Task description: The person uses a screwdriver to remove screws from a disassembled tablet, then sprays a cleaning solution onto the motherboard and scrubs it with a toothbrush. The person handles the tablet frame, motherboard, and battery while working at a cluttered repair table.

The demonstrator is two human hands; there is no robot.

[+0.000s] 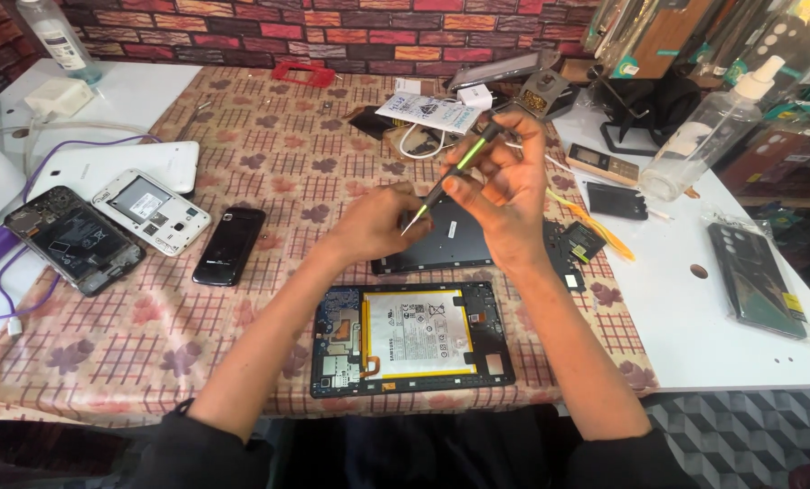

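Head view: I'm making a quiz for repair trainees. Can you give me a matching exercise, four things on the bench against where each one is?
Things
1. Screwdriver
2. Opened tablet
3. Spray bottle
4. Black phone

Places
A. On the white table at the right, past the cloth
B. Flat on the cloth, left of the left hand
C. In the right hand, tip pointing down toward the left hand
D. Nearest the person, between the forearms, battery showing

Pairs: 1-C, 2-D, 3-A, 4-B
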